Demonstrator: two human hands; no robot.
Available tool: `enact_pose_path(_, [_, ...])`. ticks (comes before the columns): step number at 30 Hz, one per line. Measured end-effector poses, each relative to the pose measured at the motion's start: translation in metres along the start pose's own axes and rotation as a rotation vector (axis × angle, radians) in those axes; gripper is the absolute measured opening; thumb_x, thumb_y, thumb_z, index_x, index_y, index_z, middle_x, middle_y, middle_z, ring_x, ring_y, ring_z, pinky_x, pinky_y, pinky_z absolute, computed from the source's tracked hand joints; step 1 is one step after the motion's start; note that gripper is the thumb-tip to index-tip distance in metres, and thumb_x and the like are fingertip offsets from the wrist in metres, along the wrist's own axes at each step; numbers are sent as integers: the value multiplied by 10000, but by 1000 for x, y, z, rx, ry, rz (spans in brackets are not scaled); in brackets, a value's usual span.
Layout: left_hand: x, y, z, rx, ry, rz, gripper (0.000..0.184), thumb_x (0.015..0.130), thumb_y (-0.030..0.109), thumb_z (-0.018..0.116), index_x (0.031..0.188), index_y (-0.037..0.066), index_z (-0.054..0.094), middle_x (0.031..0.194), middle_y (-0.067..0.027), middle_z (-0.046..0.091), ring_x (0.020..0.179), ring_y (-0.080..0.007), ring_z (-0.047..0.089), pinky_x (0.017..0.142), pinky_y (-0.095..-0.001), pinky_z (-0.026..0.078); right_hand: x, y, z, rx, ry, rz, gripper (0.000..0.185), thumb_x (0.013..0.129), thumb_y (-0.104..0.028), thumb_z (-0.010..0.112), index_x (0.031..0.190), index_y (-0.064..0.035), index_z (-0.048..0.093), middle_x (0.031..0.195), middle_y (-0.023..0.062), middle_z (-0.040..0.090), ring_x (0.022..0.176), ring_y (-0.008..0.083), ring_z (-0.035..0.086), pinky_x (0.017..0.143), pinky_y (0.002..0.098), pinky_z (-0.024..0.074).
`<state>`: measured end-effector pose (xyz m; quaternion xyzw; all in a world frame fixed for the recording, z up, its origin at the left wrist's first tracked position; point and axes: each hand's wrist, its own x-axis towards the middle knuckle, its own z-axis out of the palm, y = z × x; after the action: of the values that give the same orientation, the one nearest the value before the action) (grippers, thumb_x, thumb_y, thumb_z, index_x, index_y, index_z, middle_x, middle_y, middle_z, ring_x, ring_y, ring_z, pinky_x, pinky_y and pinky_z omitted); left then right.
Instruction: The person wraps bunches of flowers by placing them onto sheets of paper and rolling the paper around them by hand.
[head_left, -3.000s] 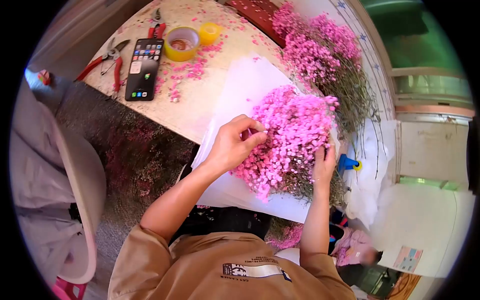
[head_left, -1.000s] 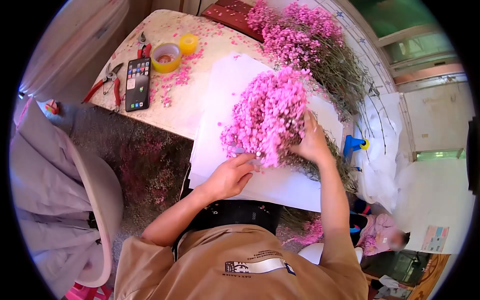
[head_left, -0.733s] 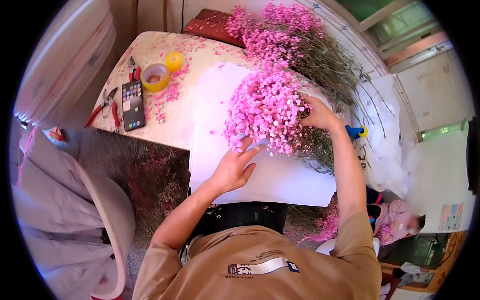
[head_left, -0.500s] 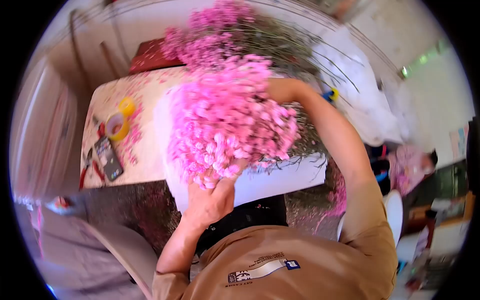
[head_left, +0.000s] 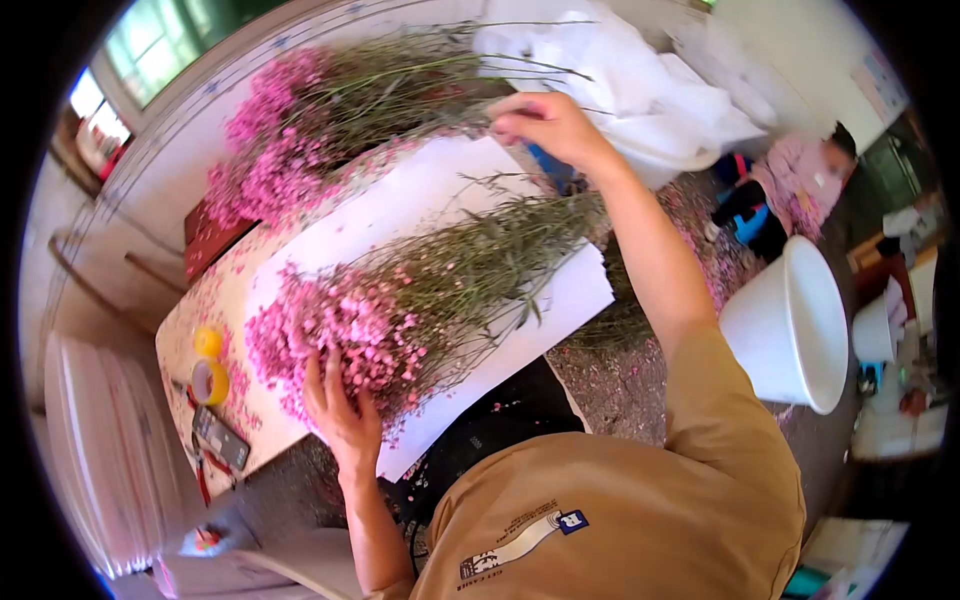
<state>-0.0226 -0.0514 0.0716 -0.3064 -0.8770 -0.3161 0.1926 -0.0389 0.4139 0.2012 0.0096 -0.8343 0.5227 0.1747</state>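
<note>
A bunch of pink dried flowers (head_left: pixel 410 300) lies on a large white paper sheet (head_left: pixel 430 180), blooms to the left and thin green-brown stems to the upper right. My left hand (head_left: pixel 345 415) rests on the near side of the blooms, its fingers spread. Above the stem ends, my right hand (head_left: pixel 545 125) is raised with fingers curled in a pinch. Whatever may be between those fingertips is too small to make out. Close beyond it lies a second pile of pink flowers (head_left: pixel 290 130) with long stems.
Yellow tape rolls (head_left: pixel 209 382), a phone (head_left: pixel 221 437) and red-handled pliers (head_left: pixel 202 475) lie on the petal-strewn table (head_left: pixel 265 435). White wrapping (head_left: pixel 620 80) is heaped behind my right hand. A white tub (head_left: pixel 770 325) stands to the right, and a seated person (head_left: pixel 795 180) is farther back.
The bunch was bundled upright in front of me and now lies flat on the paper. My right hand has come out from behind it, and my left hand has loosened.
</note>
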Motion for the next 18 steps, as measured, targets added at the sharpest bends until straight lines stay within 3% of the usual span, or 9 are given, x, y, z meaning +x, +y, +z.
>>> enact_pose_path(1, [0, 1, -1, 9, -8, -4, 613, 833, 18, 663, 1433, 71, 553, 1486, -250, 453, 1336, -447, 449, 1123, -561, 349, -27, -4, -18, -12, 204, 115, 217, 972, -204, 703, 1101, -33, 735, 896, 25, 734, 754, 81, 653, 647, 226, 489])
enact_pose_path(5, [-1, 9, -7, -26, 10, 21, 629, 828, -11, 595, 1450, 65, 543, 1505, -250, 434, 1386, -456, 414, 1152, -570, 341, -128, 66, -65, 63, 589, 438, 227, 961, -256, 710, 857, -54, 716, 694, -3, 658, 568, 68, 572, 494, 223, 401])
enact_pose_path(7, [2, 16, -15, -3, 2, 31, 627, 823, -32, 549, 1443, 58, 546, 1509, -243, 438, 1373, -449, 441, 1153, -557, 345, -173, 101, -57, 158, 590, 564, 198, 933, -222, 708, 831, -52, 699, 671, 22, 657, 518, 90, 576, 421, 236, 367])
enact_pose_path(10, [8, 27, -19, 30, 18, 63, 611, 809, -43, 509, 1411, 38, 570, 1484, -232, 477, 1349, -434, 472, 1133, -550, 357, -204, 135, -31, 368, 632, 672, 208, 923, -223, 726, 819, -49, 680, 685, 49, 669, 518, 114, 603, 414, 240, 391])
enact_pose_path(14, [15, 43, -22, 171, 72, 93, 614, 748, -44, 461, 1330, 31, 638, 1423, -219, 537, 1302, -405, 498, 1078, -547, 380, -200, 164, -18, 505, 805, 642, 218, 924, -238, 735, 857, -49, 651, 723, 71, 689, 529, 132, 620, 428, 248, 412])
enact_pose_path(16, [17, 51, -21, 234, 88, 77, 620, 734, -37, 463, 1324, 30, 641, 1422, -219, 537, 1308, -411, 489, 1083, -555, 367, -190, 170, -20, 710, 870, 674, 245, 923, -262, 743, 918, -48, 622, 739, 68, 693, 534, 141, 628, 456, 267, 440])
enact_pose_path(17, [21, 51, -17, 206, 108, 131, 624, 720, -34, 465, 1316, 26, 641, 1413, -224, 540, 1296, -417, 488, 1081, -565, 359, -189, 171, -23, 741, 820, 676, 276, 923, -274, 740, 977, -34, 614, 781, 84, 701, 634, 181, 674, 548, 309, 498])
enact_pose_path(18, [23, 49, -14, 217, 108, 127, 624, 720, -34, 465, 1316, 26, 641, 1413, -224, 540, 1296, -417, 488, 1081, -565, 359, -187, 174, -22, 749, 810, 679, 276, 923, -274, 740, 977, -34, 614, 781, 84, 701, 634, 181, 674, 548, 309, 498])
